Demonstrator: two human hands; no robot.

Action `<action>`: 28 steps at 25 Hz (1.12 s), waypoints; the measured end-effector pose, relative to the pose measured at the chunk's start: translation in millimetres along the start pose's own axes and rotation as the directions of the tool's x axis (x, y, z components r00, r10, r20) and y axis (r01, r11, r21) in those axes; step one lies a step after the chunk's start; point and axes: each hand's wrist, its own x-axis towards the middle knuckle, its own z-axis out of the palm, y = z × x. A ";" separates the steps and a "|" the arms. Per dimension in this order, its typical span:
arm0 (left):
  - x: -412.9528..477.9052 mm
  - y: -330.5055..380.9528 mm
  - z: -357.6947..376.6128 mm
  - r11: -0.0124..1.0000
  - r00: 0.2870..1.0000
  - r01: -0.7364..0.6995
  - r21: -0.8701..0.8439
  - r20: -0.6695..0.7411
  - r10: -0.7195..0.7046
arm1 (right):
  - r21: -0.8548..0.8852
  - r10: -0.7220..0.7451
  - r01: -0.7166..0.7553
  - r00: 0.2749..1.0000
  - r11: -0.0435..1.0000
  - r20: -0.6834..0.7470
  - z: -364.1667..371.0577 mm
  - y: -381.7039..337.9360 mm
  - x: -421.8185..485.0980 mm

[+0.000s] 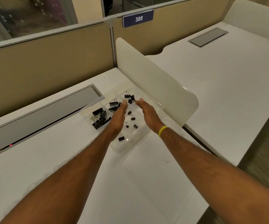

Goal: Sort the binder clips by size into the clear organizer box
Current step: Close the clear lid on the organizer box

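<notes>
Black binder clips [98,114] lie in a clear plastic organizer box [116,147] set cornerwise on the white tabletop [33,167], largest leftmost. The left hand [121,112] and right hand [147,112], fingers straight, reach its far compartment and grip nothing.

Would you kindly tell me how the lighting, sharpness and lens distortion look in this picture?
Head view: warm, even light, soft shadows; wide-angle lens bows the partition edges; floor at right smears with motion blur; clear organizer box barely shows against the white desk.

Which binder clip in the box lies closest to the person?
The lone binder clip at the organizer box's near end, beside the left forearm; every other clip lies farther away.
</notes>
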 end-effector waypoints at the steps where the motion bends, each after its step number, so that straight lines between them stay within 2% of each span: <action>1: -2.7 -1.0 -2.2 1.000 1.000 -0.014 0.026 0.006 0.013 | -0.027 -0.017 0.018 1.000 0.999 0.003 -1.9 -0.8 -4.2; 2: -5.3 -2.0 -5.2 0.997 0.999 -0.031 0.073 0.007 0.031 | -0.058 -0.048 0.048 0.999 0.997 -0.001 -3.4 -1.1 -9.5; 4: -16.0 -3.1 -10.8 0.949 0.995 -0.095 0.300 -0.003 0.101 | -0.216 -0.157 0.154 0.988 0.964 0.001 -7.4 2.0 -18.9; 7: -43.7 -10.7 -17.6 0.791 0.980 -0.172 0.587 0.022 0.197 | -0.570 -0.285 0.289 0.953 0.769 0.099 -12.7 15.7 -33.5; 9: -65.2 -19.5 -22.7 0.682 0.971 -0.197 0.704 0.046 0.233 | -0.634 -0.304 0.305 0.946 0.711 0.113 -12.3 24.0 -46.7; 11: -88.0 -33.2 -28.1 0.567 0.958 -0.210 0.797 0.050 0.284 | -0.632 -0.304 0.303 0.946 0.713 0.110 -10.0 28.6 -67.4; 16: -146.0 -73.9 -41.0 0.429 0.967 -0.099 0.898 -0.015 0.254 | -0.674 -0.259 0.288 0.955 0.680 0.146 -1.4 46.5 -122.8; 22: -210.0 -107.8 -48.7 0.415 0.982 -0.033 0.909 -0.049 0.185 | -0.736 -0.201 0.260 0.965 0.625 0.169 17.3 71.6 -188.5; 28: -265.2 -132.7 -51.2 0.367 0.987 -0.072 0.927 0.013 0.161 | -0.825 -0.137 0.209 0.978 0.526 0.160 30.5 100.4 -251.6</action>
